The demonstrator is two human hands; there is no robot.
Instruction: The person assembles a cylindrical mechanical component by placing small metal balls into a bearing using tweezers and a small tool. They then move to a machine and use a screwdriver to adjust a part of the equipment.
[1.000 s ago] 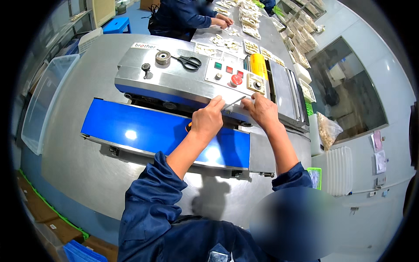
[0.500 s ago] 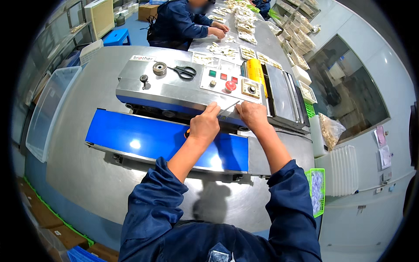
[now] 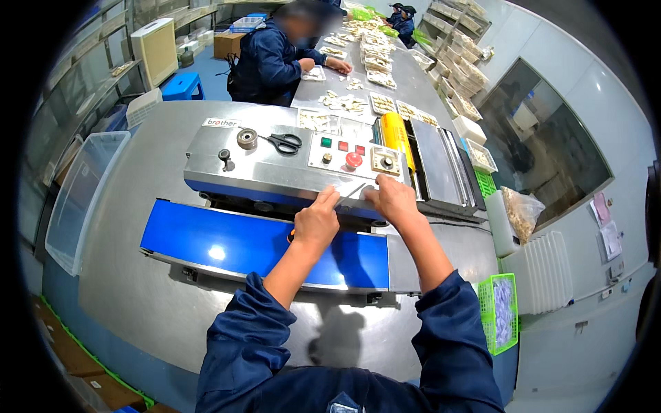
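Note:
My left hand (image 3: 317, 221) is closed at the front edge of a steel band sealer (image 3: 268, 172), fingertips pressed together. An orange bit (image 3: 290, 235) shows beside its palm; what it belongs to is hidden. My right hand (image 3: 394, 199) is also closed, its fingertips at the same edge, further right. A thin pale line runs between the two hands; whether it is a strip or a glint I cannot make out. Below them lies the blue conveyor belt (image 3: 200, 234). Black scissors (image 3: 284, 143), a metal roller (image 3: 246, 138) and a red stop button (image 3: 353, 160) are on top of the machine.
A yellow roll (image 3: 396, 138) sits at the machine's right end. Beyond, a co-worker (image 3: 265, 58) handles pale pieces beside filled trays (image 3: 379, 62). A green basket (image 3: 497, 313) stands right, a clear bin (image 3: 86, 199) left. The steel table (image 3: 117, 275) has a curved edge.
My hands stay at the machine's front edge, the right fingers shifting slightly. The whole view has tilted, so the machine appears lower. The co-worker's hands have moved apart, one at a tray.

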